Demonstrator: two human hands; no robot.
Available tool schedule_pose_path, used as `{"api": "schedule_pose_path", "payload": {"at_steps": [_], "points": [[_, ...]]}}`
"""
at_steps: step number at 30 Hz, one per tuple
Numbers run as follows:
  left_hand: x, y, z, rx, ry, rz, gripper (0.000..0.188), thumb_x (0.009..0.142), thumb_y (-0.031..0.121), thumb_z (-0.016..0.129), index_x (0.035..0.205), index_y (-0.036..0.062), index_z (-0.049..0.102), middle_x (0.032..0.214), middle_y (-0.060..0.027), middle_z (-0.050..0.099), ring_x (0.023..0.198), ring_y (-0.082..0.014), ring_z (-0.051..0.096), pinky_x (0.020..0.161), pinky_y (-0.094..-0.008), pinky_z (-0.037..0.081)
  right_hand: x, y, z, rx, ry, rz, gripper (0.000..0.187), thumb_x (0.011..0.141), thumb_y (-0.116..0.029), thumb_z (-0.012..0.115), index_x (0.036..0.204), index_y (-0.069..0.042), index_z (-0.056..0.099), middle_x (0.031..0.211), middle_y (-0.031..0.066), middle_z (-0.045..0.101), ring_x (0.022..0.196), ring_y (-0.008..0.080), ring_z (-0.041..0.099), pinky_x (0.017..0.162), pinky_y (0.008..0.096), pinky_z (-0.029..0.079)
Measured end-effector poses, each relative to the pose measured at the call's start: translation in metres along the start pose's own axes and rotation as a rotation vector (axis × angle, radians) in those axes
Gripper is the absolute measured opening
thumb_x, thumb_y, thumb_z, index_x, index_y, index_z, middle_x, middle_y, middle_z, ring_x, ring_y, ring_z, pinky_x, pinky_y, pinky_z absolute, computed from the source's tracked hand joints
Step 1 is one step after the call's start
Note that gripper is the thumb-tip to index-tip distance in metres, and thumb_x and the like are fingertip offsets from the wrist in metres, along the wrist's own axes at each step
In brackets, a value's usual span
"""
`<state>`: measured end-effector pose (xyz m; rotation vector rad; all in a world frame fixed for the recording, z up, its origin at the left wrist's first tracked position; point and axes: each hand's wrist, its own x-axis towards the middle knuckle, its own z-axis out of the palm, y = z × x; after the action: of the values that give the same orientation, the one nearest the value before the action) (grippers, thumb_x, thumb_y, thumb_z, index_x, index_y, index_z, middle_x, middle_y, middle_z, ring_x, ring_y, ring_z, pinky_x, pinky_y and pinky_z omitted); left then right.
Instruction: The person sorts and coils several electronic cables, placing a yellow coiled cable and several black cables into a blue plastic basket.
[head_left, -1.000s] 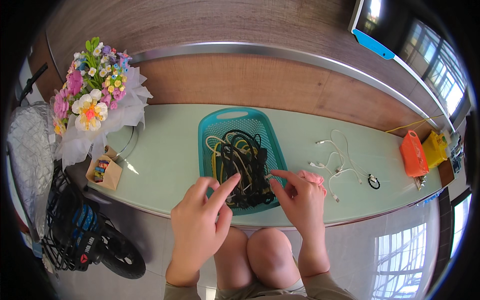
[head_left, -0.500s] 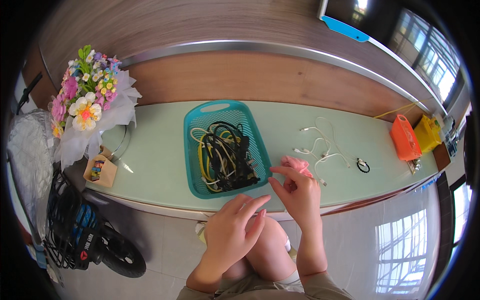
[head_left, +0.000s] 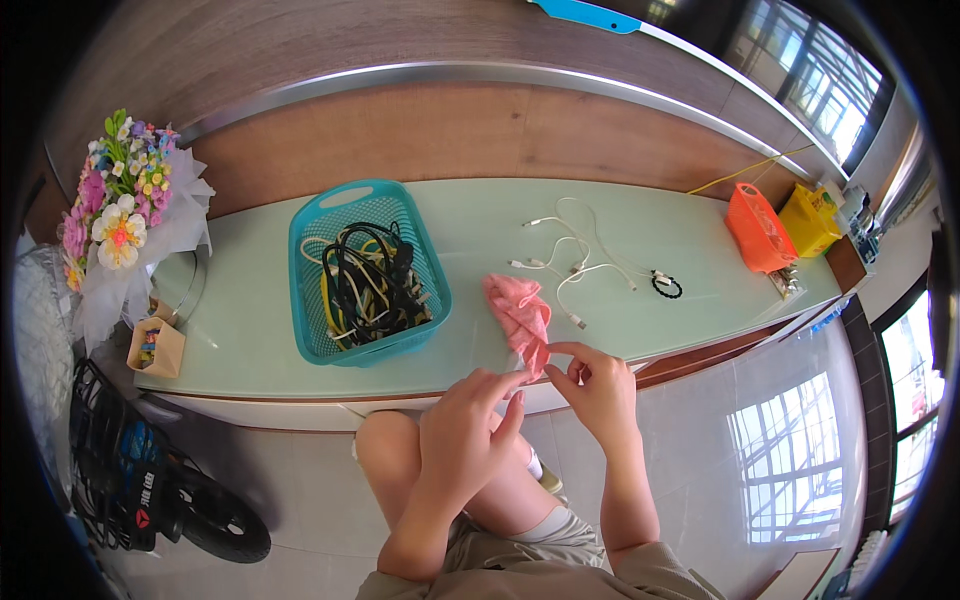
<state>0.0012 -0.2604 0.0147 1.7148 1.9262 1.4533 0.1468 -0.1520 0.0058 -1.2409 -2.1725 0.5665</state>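
Cloth (head_left: pixel 517 308), pink and crumpled, reached the front edge of the bench (head_left: pixel 640 325), its tip at the narrow fingertips of the left hand (head_left: pixel 465 430) and right hand (head_left: pixel 598 393); any pinch couldn't be told. Bare glass separated it from the basket (head_left: pixel 395 347).

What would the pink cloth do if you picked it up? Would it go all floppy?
The pink cloth would probably droop, since it's crumpled in soft folds. It's likely light, looking like a small piece of fabric. Pushed, it might slide, as the pale green tabletop looks smooth and shiny.
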Motion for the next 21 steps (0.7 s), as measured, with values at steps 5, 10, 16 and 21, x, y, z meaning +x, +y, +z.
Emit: {"api": "schedule_pose_path", "payload": {"at_steps": [5,10,16,21], "points": [[0.007,0.004,0.022,0.020,-0.064,-0.057,0.019,0.088,0.010,0.064,0.106,0.0123,0.070,0.088,-0.0074,0.066,0.065,-0.0238,0.063,0.060,-0.0332,0.050,-0.004,0.029,-0.001,0.039,0.049,0.007,0.020,0.079,-0.017,0.077,0.099,-0.015,0.076,0.056,0.0000,0.055,0.048,0.0126,0.050,0.050,0.0289,0.042],[0.017,-0.001,0.045,0.065,-0.081,-0.076,0.017,0.088,0.014,0.065,0.104,0.0106,0.068,0.087,-0.0080,0.065,0.080,-0.0281,0.066,0.067,-0.0403,0.053,0.003,0.045,-0.002,0.042,0.012,0.074,0.020,0.081,-0.023,0.074,0.101,-0.019,0.075,0.062,-0.0005,0.062,0.055,0.0172,0.061,0.055,0.0321,0.048],[0.041,-0.003,0.076,0.107,-0.160,-0.045,0.014,0.087,0.015,0.065,0.101,0.0118,0.068,0.087,-0.0053,0.066,0.076,-0.0256,0.066,0.065,-0.0390,0.053,0.015,0.077,-0.002,0.088,0.048,0.130,0.018,0.082,-0.024,0.073,0.099,-0.018,0.075,0.062,-0.0013,0.062,0.055,0.0165,0.061,0.055,0.0318,0.048],[0.069,-0.011,0.111,0.232,-0.157,0.048,0.015,0.085,0.018,0.068,0.099,0.0125,0.069,0.086,-0.0041,0.065,0.075,-0.0249,0.065,0.063,-0.0390,0.051,0.039,0.100,-0.003,0.068,0.073,0.094,0.017,0.083,-0.022,0.073,0.099,-0.016,0.075,0.063,-0.0012,0.062,0.053,0.0163,0.059,0.053,0.0321,0.048]]}}
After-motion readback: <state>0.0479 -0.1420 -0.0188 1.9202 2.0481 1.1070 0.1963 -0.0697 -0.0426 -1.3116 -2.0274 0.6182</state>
